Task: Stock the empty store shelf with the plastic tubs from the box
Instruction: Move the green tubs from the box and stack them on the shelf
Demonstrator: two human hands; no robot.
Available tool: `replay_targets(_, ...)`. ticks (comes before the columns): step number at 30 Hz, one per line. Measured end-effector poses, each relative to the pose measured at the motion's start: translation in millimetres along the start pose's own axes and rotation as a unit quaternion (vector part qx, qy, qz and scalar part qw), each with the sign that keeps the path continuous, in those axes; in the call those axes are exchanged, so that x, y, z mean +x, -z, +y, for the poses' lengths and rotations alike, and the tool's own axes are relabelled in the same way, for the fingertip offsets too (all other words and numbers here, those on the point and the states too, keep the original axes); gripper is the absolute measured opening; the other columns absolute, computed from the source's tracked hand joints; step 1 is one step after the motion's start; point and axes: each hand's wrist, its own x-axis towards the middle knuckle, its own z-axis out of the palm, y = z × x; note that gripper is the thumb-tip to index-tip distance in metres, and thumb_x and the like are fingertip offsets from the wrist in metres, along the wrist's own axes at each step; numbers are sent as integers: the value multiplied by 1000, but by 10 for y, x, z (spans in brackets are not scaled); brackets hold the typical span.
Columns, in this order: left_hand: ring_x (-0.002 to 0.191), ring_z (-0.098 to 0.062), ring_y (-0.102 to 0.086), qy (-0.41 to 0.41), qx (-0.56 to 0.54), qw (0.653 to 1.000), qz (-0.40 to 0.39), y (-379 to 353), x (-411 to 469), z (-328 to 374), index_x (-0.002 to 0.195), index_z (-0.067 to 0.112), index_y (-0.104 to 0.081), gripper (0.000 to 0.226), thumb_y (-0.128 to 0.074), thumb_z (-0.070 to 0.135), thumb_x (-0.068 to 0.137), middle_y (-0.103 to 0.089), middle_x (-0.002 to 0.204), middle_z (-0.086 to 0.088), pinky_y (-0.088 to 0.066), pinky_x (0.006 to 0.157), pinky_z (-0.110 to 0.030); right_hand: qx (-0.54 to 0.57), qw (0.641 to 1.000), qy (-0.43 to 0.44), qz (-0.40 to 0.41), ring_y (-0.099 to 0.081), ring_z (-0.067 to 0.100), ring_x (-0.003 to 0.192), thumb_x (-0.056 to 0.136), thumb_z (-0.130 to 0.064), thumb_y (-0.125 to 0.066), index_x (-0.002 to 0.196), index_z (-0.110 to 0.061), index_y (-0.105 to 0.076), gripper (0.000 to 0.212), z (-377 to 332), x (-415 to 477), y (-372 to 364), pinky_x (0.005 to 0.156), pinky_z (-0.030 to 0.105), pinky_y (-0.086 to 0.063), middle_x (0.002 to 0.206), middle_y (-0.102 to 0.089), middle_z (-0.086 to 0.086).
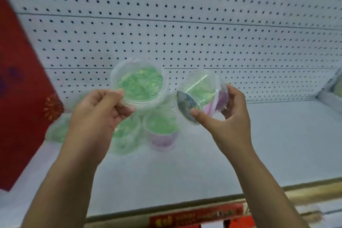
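Observation:
My left hand [100, 109] holds a clear plastic tub [141, 83] of green glittery filling by its near rim, lid facing me, above the shelf [240, 144]. A second tub [201, 96] is gripped in my right hand [220, 114], tipped on its side so its green and pink contents and patterned base show. Both held tubs hover over several similar tubs [161, 129] standing at the back left of the white shelf. The box is not in view.
White pegboard [185, 24] backs the shelf. A red panel with printed flowers [20, 98] stands at the left. Along the shelf's front edge runs a red price strip [196, 215]. Blurred goods sit at the far right [333, 87].

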Motion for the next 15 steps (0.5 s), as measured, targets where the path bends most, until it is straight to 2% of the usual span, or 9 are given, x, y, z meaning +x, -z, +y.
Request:
replay_targets(4, 56, -15, -65, -14, -3, 994, 109, 532, 172, 146, 80, 12, -54, 16, -58, 10, 95, -59, 55, -1, -58, 72, -32, -19, 995, 32, -90, -54, -8, 114, 49, -56, -92, 130, -39, -44, 95, -146, 191, -579, 98, 22, -46, 125, -56, -23)
replay_targets(6, 55, -15, -65, -5, -8, 990, 142, 764, 332, 182, 80, 12, -52, 16, -59, 11, 94, -57, 57, -3, -57, 73, -33, -23, 991, 47, -124, -50, -18, 108, 51, -51, -93, 129, -39, -42, 94, -202, 269, -850, 90, 9, -39, 119, -52, -28)
replay_targets(9, 55, -15, -67, 17, -14, 984, 176, 1033, 621, 185, 82, 10, -51, 15, -58, 12, 94, -54, 65, -8, -56, 72, -35, -42, 982, 62, -173, -46, -19, 108, 53, -47, -95, 128, -40, -38, 95, -229, 380, -1216, 82, 2, -35, 118, -51, -25)
replay_targets(11, 57, -16, -68, 32, -7, 982, 187, 1135, 798, 171, 86, 8, -51, 12, -57, 12, 95, -53, 66, -8, -57, 73, -35, -68, 976, 77, -191, -49, -9, 111, 53, -46, -95, 133, -35, -38, 100, -218, 469, -1427, 86, 7, -37, 121, -52, -18)
replay_targets(13, 56, -15, -65, 48, 4, 981, 189, 1181, 935, 145, 80, 8, -51, 17, -55, 11, 96, -49, 66, -7, -58, 70, -32, -115, 967, 100, -203, -49, 4, 118, 54, -47, -95, 142, -29, -36, 108, -205, 556, -1598, 96, 21, -42, 131, -48, -12)
replay_targets(15, 50, -13, -63, 61, 17, 981, 184, 1194, 1035, 123, 74, 9, -50, 22, -54, 11, 96, -45, 65, -7, -56, 65, -28, -165, 955, 129, -212, -45, 11, 123, 57, -45, -94, 146, -24, -34, 110, -179, 634, -1719, 103, 28, -40, 131, -42, -12)
